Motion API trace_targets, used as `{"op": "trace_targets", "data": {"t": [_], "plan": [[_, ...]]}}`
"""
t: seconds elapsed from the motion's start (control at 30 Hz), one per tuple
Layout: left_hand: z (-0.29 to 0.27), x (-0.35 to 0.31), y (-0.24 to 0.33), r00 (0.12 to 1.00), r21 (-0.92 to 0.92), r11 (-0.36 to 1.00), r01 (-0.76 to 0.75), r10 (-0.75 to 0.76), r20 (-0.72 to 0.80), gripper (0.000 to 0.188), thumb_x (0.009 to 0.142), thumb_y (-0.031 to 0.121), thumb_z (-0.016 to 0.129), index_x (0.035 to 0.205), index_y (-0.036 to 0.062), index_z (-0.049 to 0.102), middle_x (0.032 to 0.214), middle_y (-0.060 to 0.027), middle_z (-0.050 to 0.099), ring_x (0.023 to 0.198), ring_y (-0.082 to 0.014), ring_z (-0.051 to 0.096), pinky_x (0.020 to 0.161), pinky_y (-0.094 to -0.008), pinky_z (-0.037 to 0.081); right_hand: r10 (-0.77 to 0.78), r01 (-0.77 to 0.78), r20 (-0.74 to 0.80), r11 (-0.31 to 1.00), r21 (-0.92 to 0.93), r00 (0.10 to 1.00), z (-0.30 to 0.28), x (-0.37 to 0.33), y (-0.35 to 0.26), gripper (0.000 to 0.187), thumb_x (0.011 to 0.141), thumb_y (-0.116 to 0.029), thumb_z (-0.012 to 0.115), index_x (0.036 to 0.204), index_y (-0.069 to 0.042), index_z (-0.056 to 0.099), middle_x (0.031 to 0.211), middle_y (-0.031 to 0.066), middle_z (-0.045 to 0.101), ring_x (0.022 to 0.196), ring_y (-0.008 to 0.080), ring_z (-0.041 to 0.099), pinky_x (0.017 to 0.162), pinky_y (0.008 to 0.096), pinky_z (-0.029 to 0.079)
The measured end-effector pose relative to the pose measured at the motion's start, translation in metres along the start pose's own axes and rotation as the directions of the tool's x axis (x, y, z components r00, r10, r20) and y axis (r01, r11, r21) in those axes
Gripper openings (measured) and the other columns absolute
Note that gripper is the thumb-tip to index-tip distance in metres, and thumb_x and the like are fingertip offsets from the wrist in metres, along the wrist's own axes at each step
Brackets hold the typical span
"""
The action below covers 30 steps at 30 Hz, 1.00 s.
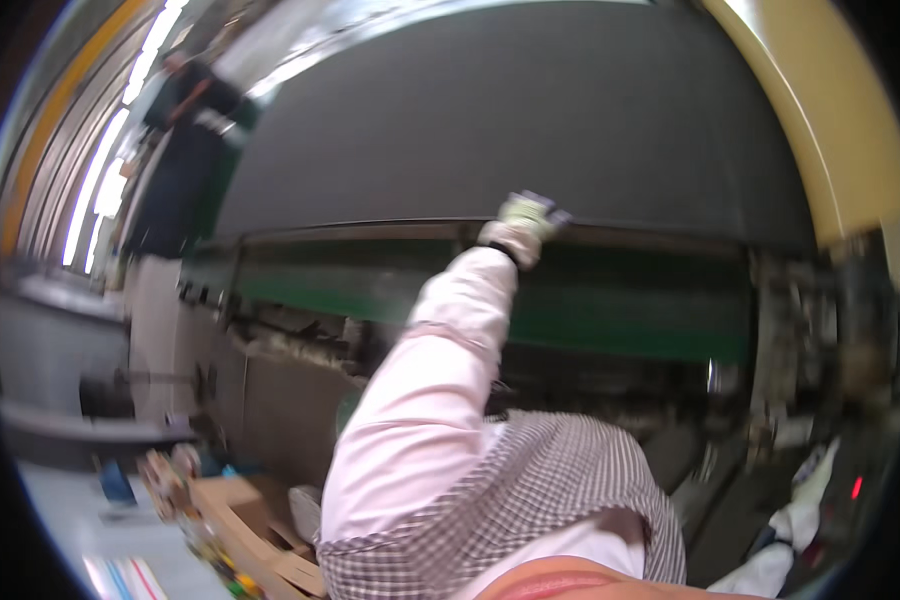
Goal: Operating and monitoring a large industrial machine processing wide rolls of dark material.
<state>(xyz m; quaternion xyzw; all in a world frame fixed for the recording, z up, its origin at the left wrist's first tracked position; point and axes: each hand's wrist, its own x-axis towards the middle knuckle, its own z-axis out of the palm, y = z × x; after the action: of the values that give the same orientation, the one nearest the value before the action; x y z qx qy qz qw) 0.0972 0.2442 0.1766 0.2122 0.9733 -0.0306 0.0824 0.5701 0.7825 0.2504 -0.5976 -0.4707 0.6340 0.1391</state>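
Note:
My left hand point(526, 224), in a pale glove with darker fingertips, reaches forward to the near edge of a wide dark grey flat surface point(530, 120). Its fingers look stretched and apart over that edge, with nothing visible in them; motion softens their outline. Below the edge runs a green panel point(630, 310) of the machine. Low at the far right, my right hand point(816, 475) hangs beside dark machine parts, also gloved in a pale colour. Blur hides its finger shape and whether it holds anything.
A person point(185, 140) in dark clothes stands at the far left end of the surface. A yellow machine housing point(830, 110) rises at the right. An opened cardboard box point(255, 525) sits low at left, beside small coloured items. Machinery point(800, 330) crowds the right side.

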Motion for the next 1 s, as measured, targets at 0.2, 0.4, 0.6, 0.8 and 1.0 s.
{"op": "trace_targets", "data": {"t": [0.2, 0.4, 0.6, 0.8, 1.0], "plan": [[-0.022, 0.024, 0.006, 0.988, -0.193, 0.973, 0.123, -0.102, 0.116, 0.074, 0.082, 0.069, 0.040, 0.134, 0.0172, 0.046, 0.140, -0.0169, 0.038, 0.131, -0.0358, 0.032, 0.107, -0.0441, 0.029, -0.317, -0.300, 0.706, 0.741, 0.601, 0.633, 0.135, -0.022, -0.005, 0.047, 0.094, -0.049, 0.041, 0.079, -0.006, 0.052, 0.047, -0.0043, 0.030, 0.034, 0.0065, 0.024, 0.032, 0.0238, 0.020], [-0.024, 0.048, 0.082, 0.974, -0.240, 0.971, 0.018, 0.037, 0.222, 0.077, 0.083, 0.071, 0.037, 0.138, 0.0176, 0.040, 0.147, -0.0153, 0.027, 0.137, -0.0344, 0.024, 0.111, -0.0426, 0.023, -0.377, -0.307, 0.747, 0.740, 0.598, 0.547, 0.193, -0.018, -0.033, 0.048, 0.094, -0.049, 0.042, 0.078, -0.006, 0.052, 0.048, -0.0043, 0.032, 0.034, 0.0060, 0.026, 0.032, 0.0225, 0.021], [-0.018, 0.056, 0.141, 0.966, -0.411, 0.896, -0.166, 0.231, 0.113, 0.072, 0.082, 0.068, 0.043, 0.132, 0.0161, 0.048, 0.139, -0.0156, 0.040, 0.130, -0.0339, 0.034, 0.109, -0.0431, 0.027, -0.281, -0.174, 0.646, 0.819, 0.547, 0.710, 0.177, -0.026, -0.042, 0.049, 0.092, -0.053, 0.043, 0.074, -0.009, 0.053, 0.047, -0.0043, 0.035, 0.032, 0.0060, 0.025, 0.029, 0.0230, 0.018], [-0.005, -0.002, 0.044, 0.974, 0.007, 0.982, -0.186, 0.184, 0.135, 0.044, 0.096, 0.022, 0.032, 0.140, 0.0218, 0.032, 0.150, -0.0062, 0.023, 0.138, -0.0227, 0.021, 0.114, -0.0367, 0.017, -0.478, 0.470, 0.232, 0.878, 0.094, 0.847, 0.131, -0.012, -0.026, 0.022, 0.094, -0.035, 0.049, 0.087, -0.018, 0.062, 0.067, -0.0058, 0.055, 0.047, 0.0004, 0.040, 0.039, 0.0173, 0.027], [0.070, 0.040, -0.090, 0.988, -0.177, 0.972, 0.156, -0.157, 0.006, 0.047, 0.095, 0.044, 0.039, 0.131, 0.0160, 0.050, 0.136, -0.0139, 0.044, 0.126, -0.0306, 0.041, 0.106, -0.0386, 0.033, -0.534, 0.623, 0.738, -0.425, -0.656, 0.412, 0.004, -0.020, 0.005, 0.031, 0.075, -0.029, 0.068, 0.095, -0.007, 0.060, 0.090, 0.0117, 0.061, 0.085, 0.0327, 0.058, 0.073, 0.0410, 0.047]]}}
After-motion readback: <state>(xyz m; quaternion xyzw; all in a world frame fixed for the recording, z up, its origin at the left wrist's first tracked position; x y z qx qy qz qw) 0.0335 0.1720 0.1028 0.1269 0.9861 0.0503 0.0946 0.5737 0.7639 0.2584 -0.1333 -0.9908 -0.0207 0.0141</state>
